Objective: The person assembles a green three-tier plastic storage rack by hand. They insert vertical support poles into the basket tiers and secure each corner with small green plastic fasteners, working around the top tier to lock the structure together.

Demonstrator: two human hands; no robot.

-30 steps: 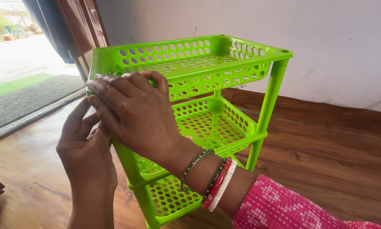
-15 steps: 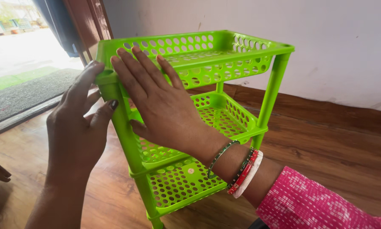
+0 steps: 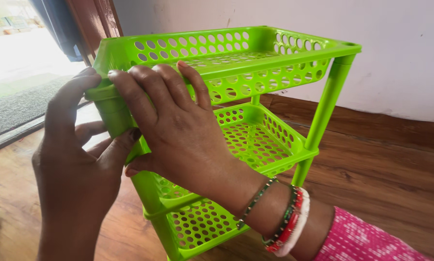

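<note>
A bright green plastic rack (image 3: 255,63) with three perforated shelves stands on a wooden floor. My left hand (image 3: 76,164) wraps its near-left corner post, thumb and fingers curled round the post just under the top shelf. My right hand (image 3: 173,130) lies over the near rim of the top shelf at that same corner, fingers hooked on the rim. Bangles ring my right wrist above a pink sleeve. The corner joint itself is hidden by both hands.
A white wall (image 3: 396,29) with a dark wooden skirting runs behind the rack. At the left, an open doorway (image 3: 18,58) shows a grey mat and bright ground outside. Wooden floor (image 3: 386,174) spreads to the right.
My right hand went from flat and spread against the rack's side to fingers curled over the top rim. My left hand closed round the corner post. The rack looms nearer.
</note>
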